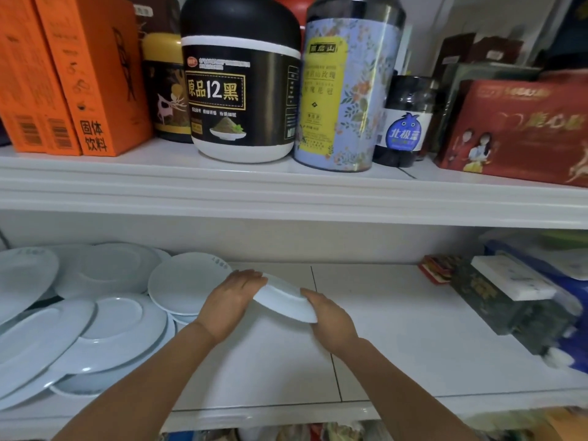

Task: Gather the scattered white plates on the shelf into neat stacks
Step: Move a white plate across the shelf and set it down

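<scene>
Both my hands hold one small white plate (pixel 283 300), tilted, just above the white shelf (pixel 397 329) near its middle. My left hand (pixel 230 300) grips the plate's left rim and my right hand (pixel 331 319) grips its right rim. To the left lie several scattered white plates, overlapping: a small one (pixel 184 281) right beside my left hand, a larger one (pixel 114 329) in front of it, another (pixel 108 268) at the back, and more (pixel 22 278) at the far left.
Dark boxes (pixel 496 300) and a blue pack (pixel 556 281) stand at the shelf's right end, with a small red box (pixel 436 268) behind. The upper shelf edge (pixel 286 198) overhangs, carrying orange cartons, jars and tins.
</scene>
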